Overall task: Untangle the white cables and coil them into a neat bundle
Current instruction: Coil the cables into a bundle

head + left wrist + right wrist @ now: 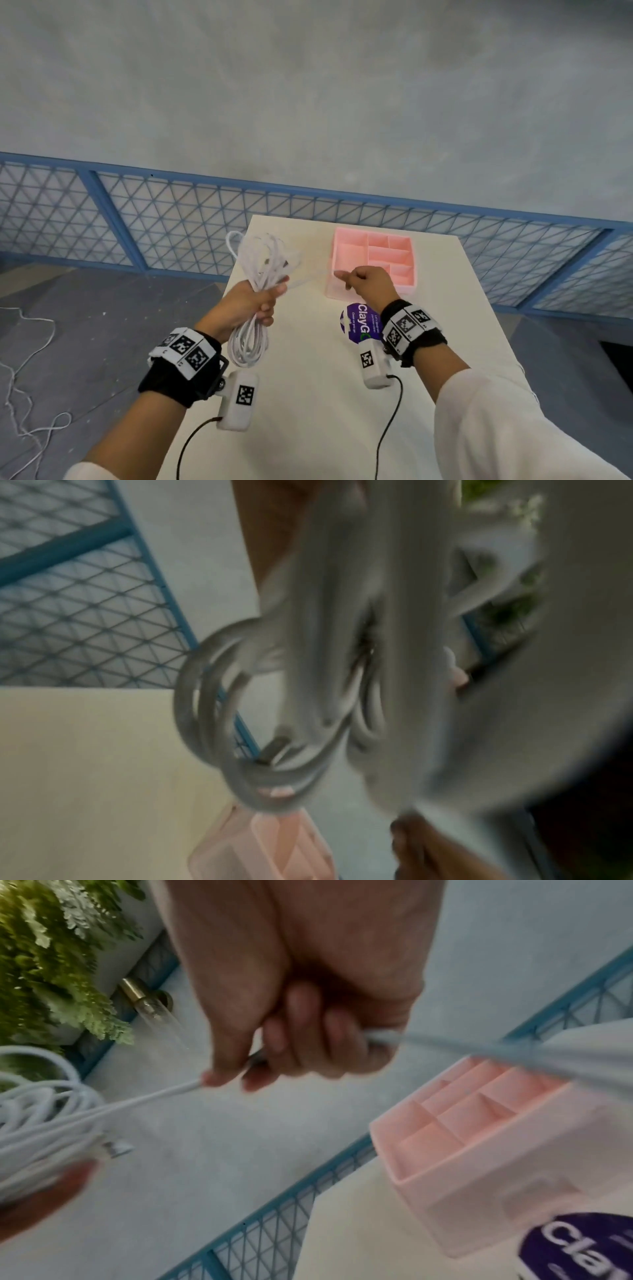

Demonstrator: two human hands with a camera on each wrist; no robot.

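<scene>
A bundle of looped white cables (255,294) hangs in my left hand (253,303), which grips it round the middle above the table's left edge. Loops stick out above and below the fist. In the left wrist view the cable loops (308,696) fill the frame, blurred, with a metal plug among them. One loose white strand (308,277) runs taut from the bundle to my right hand (363,282). In the right wrist view my right hand (301,1042) holds that strand (143,1099) in a curled fist, thumb pinching it, and the strand passes out on the other side.
A pink divided organiser box (373,260) sits on the cream table (308,394) just beyond my right hand. A purple round sticker (359,323) lies under my right wrist. A blue mesh fence (171,219) stands behind. Thin cords trail on the floor (27,377) at left.
</scene>
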